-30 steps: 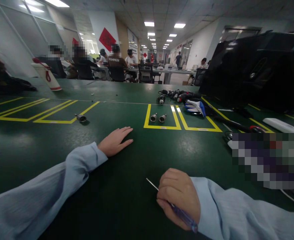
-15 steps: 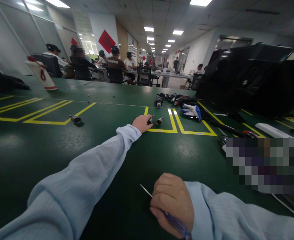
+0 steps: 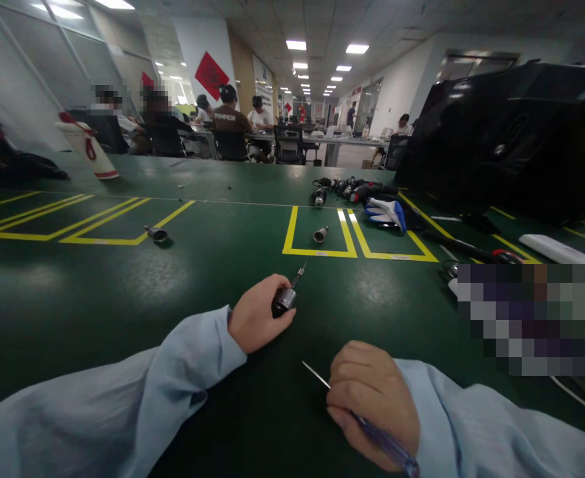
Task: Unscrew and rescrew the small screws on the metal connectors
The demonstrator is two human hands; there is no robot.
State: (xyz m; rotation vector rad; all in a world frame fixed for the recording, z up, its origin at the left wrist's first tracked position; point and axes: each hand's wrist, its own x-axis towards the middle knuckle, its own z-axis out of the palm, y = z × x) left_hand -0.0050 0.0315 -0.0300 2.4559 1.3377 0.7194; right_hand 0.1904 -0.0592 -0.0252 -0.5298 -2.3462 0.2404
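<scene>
My left hand [image 3: 257, 320] is closed round a small silver and black drill chuck [image 3: 285, 297] with a short bit pointing away from me, low over the green table [image 3: 73, 292]. My right hand [image 3: 372, 398] is a fist round a screwdriver [image 3: 372, 428] with a clear blue handle; its thin metal shaft sticks out to the upper left, toward the chuck. A second chuck [image 3: 320, 234] lies inside the yellow-taped box [image 3: 292, 229] beyond my hands. Both arms wear light blue sleeves.
Another chuck [image 3: 157, 233] lies at the left by yellow tape lines. A pile of drills [image 3: 346, 189], a blue and white glove [image 3: 386, 212], a black case [image 3: 511, 133] and a white bar [image 3: 554, 249] sit at the right. People sit at desks behind.
My left hand reached out to the yellow box, took one of the two chucks there, and pulled it back close to my right hand. The right hand stayed put.
</scene>
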